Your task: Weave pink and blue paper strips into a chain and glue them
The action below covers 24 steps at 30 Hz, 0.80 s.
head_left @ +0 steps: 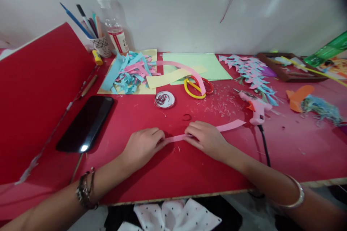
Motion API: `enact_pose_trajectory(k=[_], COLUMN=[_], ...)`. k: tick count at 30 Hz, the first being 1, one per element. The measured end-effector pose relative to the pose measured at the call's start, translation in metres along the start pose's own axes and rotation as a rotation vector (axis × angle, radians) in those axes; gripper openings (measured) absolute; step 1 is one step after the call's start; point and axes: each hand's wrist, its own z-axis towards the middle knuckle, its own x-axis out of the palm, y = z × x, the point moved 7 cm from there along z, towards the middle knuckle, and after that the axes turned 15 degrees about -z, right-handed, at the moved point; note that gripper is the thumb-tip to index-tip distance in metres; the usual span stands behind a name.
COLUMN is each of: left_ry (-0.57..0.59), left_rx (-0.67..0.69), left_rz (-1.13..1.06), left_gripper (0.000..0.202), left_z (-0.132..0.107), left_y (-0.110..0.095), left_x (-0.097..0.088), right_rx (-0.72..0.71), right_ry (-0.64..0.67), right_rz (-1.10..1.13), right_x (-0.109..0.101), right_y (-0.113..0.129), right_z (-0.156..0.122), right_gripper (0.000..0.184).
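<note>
1. On the left, I saw a black phone (86,124) lying on the red table (173,177).
2. Behind it stood a cup of pens (101,47), with a clear bottle (118,39) just beside it.
3. Next came a messy pile of blue and pink paper bits (135,70).
4. Nearer the front, the left hand (142,146) pinched a pink paper strip (176,138) with thumb and fingers.
5. The strip ran straight from one hand to the other, in front of a little round dish (171,98) and the scissors (196,97).
6. The right hand (207,139) pinched the strip too, and one end poked out past it.
7. Near that end lay a pink glue gun (258,112) with a black cord.
8. Far right, a tilted green bottle (326,49) showed by a brown tray (300,78).
</note>
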Motion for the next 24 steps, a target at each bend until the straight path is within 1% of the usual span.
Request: enact_pose_trajectory(k=[5, 14, 18, 21, 23, 24], left_ry=[0.037, -0.041, -0.032, -0.018, -0.04, -0.048], left_rx=[-0.062, -0.147, -0.176, -0.158, -0.103, -0.055], left_rz=[-0.041, -0.054, -0.048, 0.017, 0.093, 0.128], left_gripper=[0.031, 0.026, 0.025, 0.02, 0.012, 0.012], left_z=[-0.007, -0.028, -0.031, -0.03, -0.029, -0.027], left_y=[0.009, 0.024, 0.027, 0.025, 0.018, 0.012], left_x=[-0.004, -0.015, -0.018, -0.02, -0.02, -0.018], right_rx=[0.014, 0.028, 0.028, 0.041, 0.043, 0.037], right_ry=[0.015, 0.039, 0.059, 0.066, 0.067, 0.067], right_rz=[0.003, 0.023, -0.008, -0.005, -0.004, -0.002], right_x=[0.0, 0.001, -0.001, -0.002, -0.002, -0.002], right_y=[-0.007, -0.007, -0.007, -0.007, -0.007, -0.006], right_z=[-0.001, 0.001, 0.005, 0.008, 0.01, 0.011], right_gripper=[0.024, 0.022, 0.023, 0.022, 0.021, 0.021])
